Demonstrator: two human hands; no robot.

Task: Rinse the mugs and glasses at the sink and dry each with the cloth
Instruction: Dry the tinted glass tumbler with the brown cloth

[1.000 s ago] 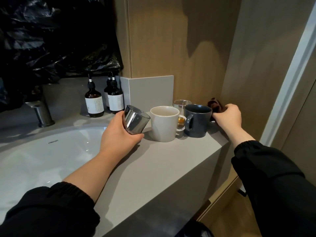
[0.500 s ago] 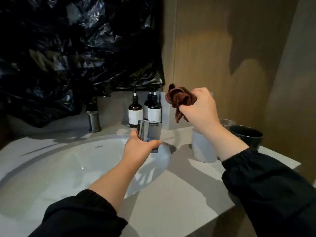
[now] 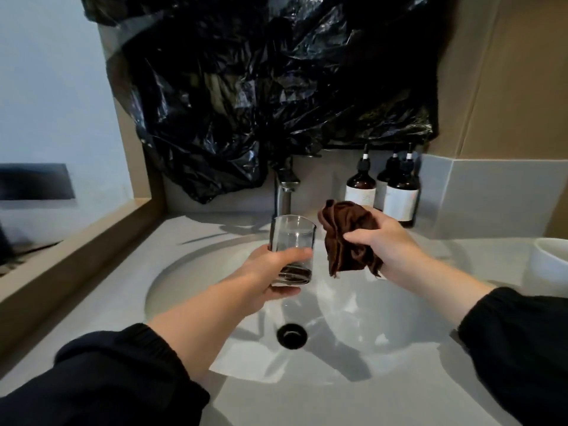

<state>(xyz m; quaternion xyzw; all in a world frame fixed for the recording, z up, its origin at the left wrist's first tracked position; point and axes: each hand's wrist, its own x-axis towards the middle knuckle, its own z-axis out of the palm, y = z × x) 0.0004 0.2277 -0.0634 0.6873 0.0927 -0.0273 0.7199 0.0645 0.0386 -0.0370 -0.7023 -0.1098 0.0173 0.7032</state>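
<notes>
Head view: glass (image 3: 292,241) and brown cloth (image 3: 347,238) side by side above the sink (image 3: 384,327).
The left grip (image 3: 270,272) is wrapped round the lower half of the upright glass, thumb across its front. The right grip (image 3: 390,244) is closed on the bunched cloth, just right of the glass and not touching it. Half a second ago the cloth was raised higher, above the white mug (image 3: 550,262), and the glass hung over the basin's right edge. Now both are level over the basin middle, with the tap (image 3: 284,195) right behind the left grip and the drain (image 3: 292,335) below it. The mug shows only at the frame's far right, well beyond the right grip. The pump bottles (image 3: 361,186) stand behind that grip.
</notes>
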